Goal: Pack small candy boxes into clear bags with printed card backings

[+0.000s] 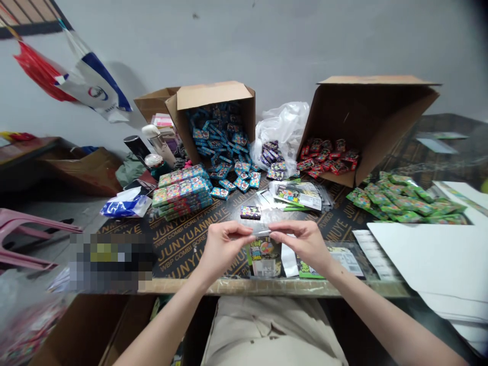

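My left hand (221, 246) and my right hand (305, 241) both pinch the top edge of a clear printed plastic packet (264, 256), which hangs upright between them just above the near edge of the table (179, 239). The fingers of both hands are closed on the packet's mouth. A single small purple box (250, 212) lies on the table right behind the packet. More flat printed packets (299, 195) lie in a loose pile further back.
A tipped carton spills blue boxes (224, 147); another carton (366, 122) holds red boxes (328, 157). A plastic bag holds purple boxes (272, 157). Green packs (404, 203) lie right, stacked multicoloured packs (182, 193) left, white sheets (430, 259) near right, bottles (152, 147) back left.
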Action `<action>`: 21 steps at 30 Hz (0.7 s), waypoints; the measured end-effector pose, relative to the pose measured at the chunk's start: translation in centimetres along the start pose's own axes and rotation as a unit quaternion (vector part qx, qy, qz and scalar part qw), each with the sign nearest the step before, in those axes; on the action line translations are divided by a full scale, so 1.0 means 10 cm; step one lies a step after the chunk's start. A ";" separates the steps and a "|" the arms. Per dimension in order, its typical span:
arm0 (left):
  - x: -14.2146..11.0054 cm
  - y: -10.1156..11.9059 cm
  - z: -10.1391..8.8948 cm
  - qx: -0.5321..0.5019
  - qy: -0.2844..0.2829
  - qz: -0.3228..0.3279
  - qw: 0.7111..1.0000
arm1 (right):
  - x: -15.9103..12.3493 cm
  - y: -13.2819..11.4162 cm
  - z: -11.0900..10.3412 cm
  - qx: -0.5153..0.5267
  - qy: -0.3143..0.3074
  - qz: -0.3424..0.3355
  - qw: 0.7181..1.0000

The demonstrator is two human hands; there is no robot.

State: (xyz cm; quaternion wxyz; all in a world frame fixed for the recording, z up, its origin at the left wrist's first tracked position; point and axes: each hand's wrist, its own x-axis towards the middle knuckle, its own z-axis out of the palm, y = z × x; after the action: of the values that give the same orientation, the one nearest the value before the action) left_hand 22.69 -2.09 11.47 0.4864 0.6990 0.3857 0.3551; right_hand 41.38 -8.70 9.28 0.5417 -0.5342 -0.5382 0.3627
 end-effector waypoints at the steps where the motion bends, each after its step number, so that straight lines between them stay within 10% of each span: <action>1: 0.02 0.03 -0.01 -0.012 -0.011 -0.020 1.000 | 0.02 -0.03 0.00 0.007 -0.008 0.011 1.000; 5: 0.04 0.10 -0.01 0.013 -0.026 -0.019 0.999 | 0.10 -0.11 -0.03 0.026 -0.047 0.025 0.998; 13: -0.17 -0.07 0.07 0.193 -0.018 0.222 0.956 | 0.00 0.10 -0.12 -0.071 -0.055 -0.099 0.991; 17: -0.17 -0.14 0.07 0.163 -0.019 0.206 0.965 | -0.13 -0.03 -0.11 -0.129 -0.043 -0.186 0.973; 21: -0.11 -0.28 -0.04 0.081 0.071 0.135 0.985 | -0.64 -0.40 -0.19 -0.069 -0.050 -0.116 0.990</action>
State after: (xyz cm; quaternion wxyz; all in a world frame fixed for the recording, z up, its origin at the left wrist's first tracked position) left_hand 21.25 -2.25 8.75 0.3472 0.7549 0.3485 0.4337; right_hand 41.51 -15.95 12.20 0.5142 -0.4851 -0.6468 0.2861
